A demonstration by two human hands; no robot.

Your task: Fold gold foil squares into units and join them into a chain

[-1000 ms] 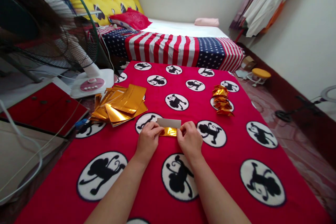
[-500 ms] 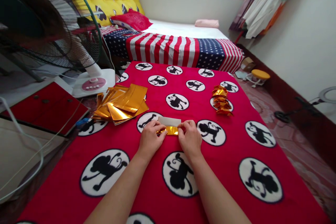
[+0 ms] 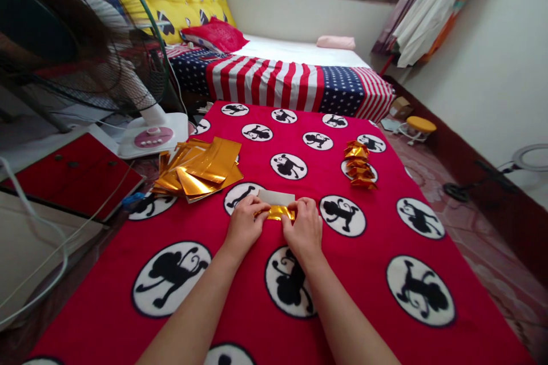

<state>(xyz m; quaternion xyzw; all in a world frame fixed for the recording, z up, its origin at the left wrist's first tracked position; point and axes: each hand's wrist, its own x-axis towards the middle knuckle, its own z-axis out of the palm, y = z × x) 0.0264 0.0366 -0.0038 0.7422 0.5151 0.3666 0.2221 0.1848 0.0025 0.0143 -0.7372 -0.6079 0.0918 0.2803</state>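
A sheet of gold foil paper (image 3: 280, 213) lies in front of me on the red cloth, its near part folded over gold side up and its far part showing a pale back. My left hand (image 3: 247, 220) pinches the fold's left end between thumb and fingers. At the right end, my right hand (image 3: 305, 224) grips the same sheet, thumb near the front edge and fingers curled on top. A loose pile of flat gold foil sheets (image 3: 201, 168) rests to the left. Over on the right stands a row of folded gold foil pieces (image 3: 360, 165).
The red cloth (image 3: 355, 302) with monkey prints covers the table. A fan (image 3: 145, 108) stands close on the left, beside a red panel (image 3: 72, 174) and a white cable (image 3: 64, 239). Beyond the table is a bed (image 3: 274, 82); a yellow stool (image 3: 421, 124) is at right.
My right hand has shifted slightly left and its thumb has come down to the front edge of the foil fold. My left hand has barely moved.
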